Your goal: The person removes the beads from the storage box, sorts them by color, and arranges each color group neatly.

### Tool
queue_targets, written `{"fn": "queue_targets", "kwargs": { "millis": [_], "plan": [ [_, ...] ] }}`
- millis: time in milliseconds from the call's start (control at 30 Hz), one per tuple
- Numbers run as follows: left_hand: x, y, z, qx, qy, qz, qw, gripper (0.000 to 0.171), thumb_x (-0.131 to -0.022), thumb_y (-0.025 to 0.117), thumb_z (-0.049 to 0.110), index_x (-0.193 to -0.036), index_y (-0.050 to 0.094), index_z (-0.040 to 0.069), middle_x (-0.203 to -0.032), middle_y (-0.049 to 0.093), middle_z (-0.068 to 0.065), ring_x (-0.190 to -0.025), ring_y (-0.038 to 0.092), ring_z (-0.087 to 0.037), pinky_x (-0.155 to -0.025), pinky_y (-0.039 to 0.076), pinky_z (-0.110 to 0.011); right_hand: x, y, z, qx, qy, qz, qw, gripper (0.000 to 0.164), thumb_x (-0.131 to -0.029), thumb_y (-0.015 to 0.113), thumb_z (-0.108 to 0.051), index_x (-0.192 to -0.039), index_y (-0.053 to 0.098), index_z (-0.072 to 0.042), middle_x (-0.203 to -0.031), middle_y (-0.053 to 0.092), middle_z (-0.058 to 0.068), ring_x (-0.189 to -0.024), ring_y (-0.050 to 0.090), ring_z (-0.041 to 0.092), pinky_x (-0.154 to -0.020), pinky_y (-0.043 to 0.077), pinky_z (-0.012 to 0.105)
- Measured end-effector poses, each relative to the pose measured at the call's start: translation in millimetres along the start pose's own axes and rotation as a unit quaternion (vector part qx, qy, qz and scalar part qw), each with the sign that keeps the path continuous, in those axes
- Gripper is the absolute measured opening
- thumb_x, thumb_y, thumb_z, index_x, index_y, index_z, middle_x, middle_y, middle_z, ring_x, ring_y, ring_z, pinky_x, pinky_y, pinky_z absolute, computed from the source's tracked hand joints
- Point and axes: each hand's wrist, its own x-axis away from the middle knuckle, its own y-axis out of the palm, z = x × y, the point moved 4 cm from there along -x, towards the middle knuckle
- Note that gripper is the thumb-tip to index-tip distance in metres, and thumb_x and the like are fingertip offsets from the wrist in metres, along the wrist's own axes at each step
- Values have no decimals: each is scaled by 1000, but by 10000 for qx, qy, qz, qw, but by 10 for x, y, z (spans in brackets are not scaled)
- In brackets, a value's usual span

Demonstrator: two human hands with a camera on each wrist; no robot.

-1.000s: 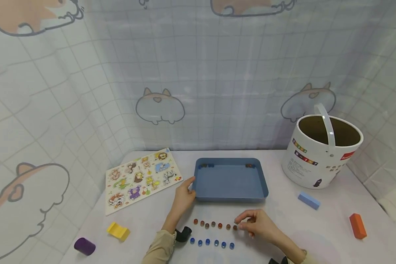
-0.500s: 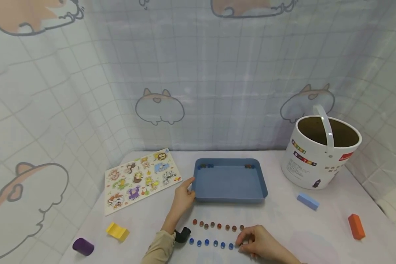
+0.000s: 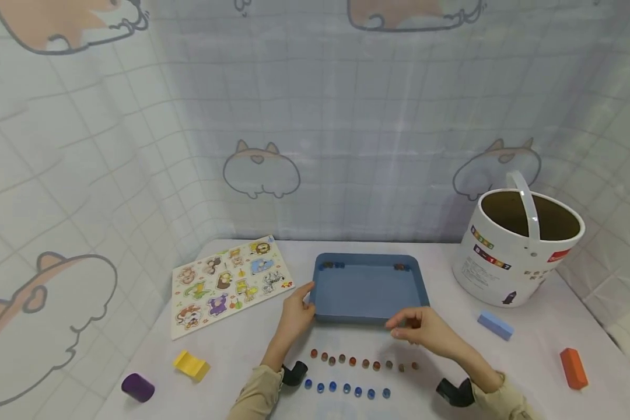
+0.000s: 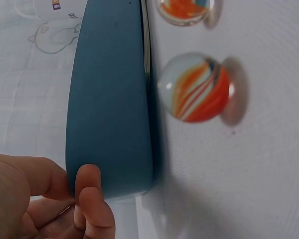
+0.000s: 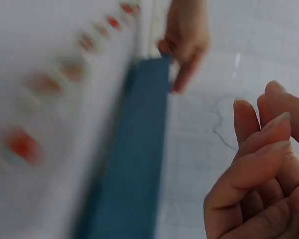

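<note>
Pinching the tray (image 3: 367, 297) by its left side, the left hand (image 3: 297, 309) has fingers and thumb hooked on the rim, so that's a proper grip. Meanwhile the right hand (image 3: 425, 331) is up by the tray's near edge, toward the right end, fingers loosely bent with nothing visible in them, basically a released hand.

On the near side of the tray there's a row of reddish-orange marbles (image 3: 352, 361), and further out from it a row of blue marbles (image 3: 346, 388). A few more dark marbles (image 3: 331, 265) sit inside the tray's far left corner, plus some brownish ones (image 3: 400, 266) in its far right corner.

Left of the tray: an animal puzzle board (image 3: 226, 281), then a yellow block (image 3: 191, 366) and a purple cylinder (image 3: 138, 388) nearer the person. Right of it: a white bucket (image 3: 485, 271), a light blue block (image 3: 496, 325) and an orange block (image 3: 574, 368) farthest out.
</note>
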Motion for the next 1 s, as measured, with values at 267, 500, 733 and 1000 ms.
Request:
{"fn": "queue_targets", "kwargs": {
  "millis": [267, 500, 733, 1000],
  "plan": [
    [4, -6, -16, 29, -93, -15, 10000, 58, -80, 52, -8, -138, 50, -3, -129, 58, -25, -42, 38, -5, -42, 33, -14, -648, -387, -156, 180, 5, 181, 9997, 31, -93, 62, -23, -115, 67, -1, -104, 69, 9, -66, 51, 12, -60, 46, 29],
    [11, 3, -2, 66, -20, -14, 10000, 58, -79, 51, -8, -137, 50, -3, -132, 56, -26, -43, 39, -5, -42, 35, -14, -1296, -367, -51, -103, 456, 137, 9988, 37, -93, 61, -32, -122, 66, -8, -106, 71, 1, -78, 54, 26, -71, 48, 38],
    [16, 9, -7, 41, 29, -19, 10000, 58, -80, 52, -8, -137, 50, -4, -135, 54, -28, -43, 38, -5, -42, 36, -14, -1813, -59, 219, -245, 1043, 224, 9940, 42, -94, 61, -31, -129, 62, -7, -125, 66, 11, -112, 61, 36, -96, 51, 46],
    [20, 8, -6, -5, 105, 31, 9999, 58, -79, 52, -8, -137, 51, -3, -131, 57, -26, -42, 38, -3, -43, 35, -13, -2105, 244, 342, -491, 1555, 852, 9829, 34, -92, 65, -21, -120, 68, -3, -116, 70, 17, -96, 70, 23, -84, 57, 34]
  ]
}}
